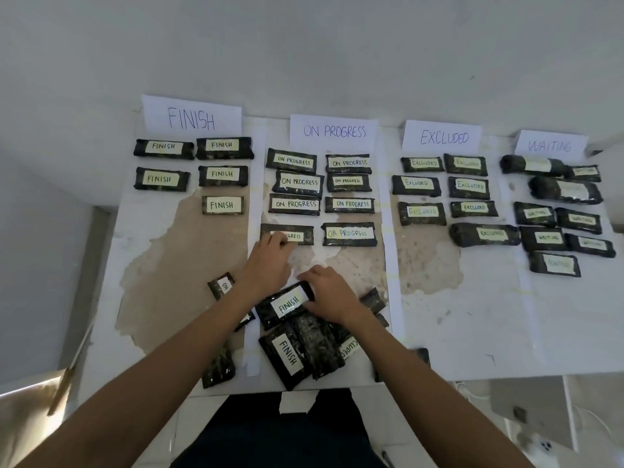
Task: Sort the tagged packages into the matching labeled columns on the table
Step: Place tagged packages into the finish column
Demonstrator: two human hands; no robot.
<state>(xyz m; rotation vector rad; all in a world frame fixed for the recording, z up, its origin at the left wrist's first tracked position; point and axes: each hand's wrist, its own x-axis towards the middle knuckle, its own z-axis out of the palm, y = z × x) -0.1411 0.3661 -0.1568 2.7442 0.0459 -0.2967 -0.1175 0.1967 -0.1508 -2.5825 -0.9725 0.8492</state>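
Observation:
Dark packages with pale tags lie in four columns under paper signs: FINISH point(191, 118), ON PROGRESS point(334, 131), EXCLUDED point(444, 137), WAITING point(549, 145). My left hand point(270, 261) reaches forward, its fingertips resting on the lowest left ON PROGRESS package point(300, 232) and covering part of its tag. My right hand point(326, 292) grips the right end of a FINISH package point(282, 307) on top of the unsorted pile point(304, 352) near the front edge. Another FINISH package point(285, 358) and one tagged EXCLUDED point(349, 347) lie in that pile.
A loose package point(221, 286) tagged ON sits left of my left forearm; another point(219, 369) lies near the table's front edge. Bare worn tabletop point(175, 265) shows below the FINISH column and below the EXCLUDED column point(425, 261). A white wall stands behind.

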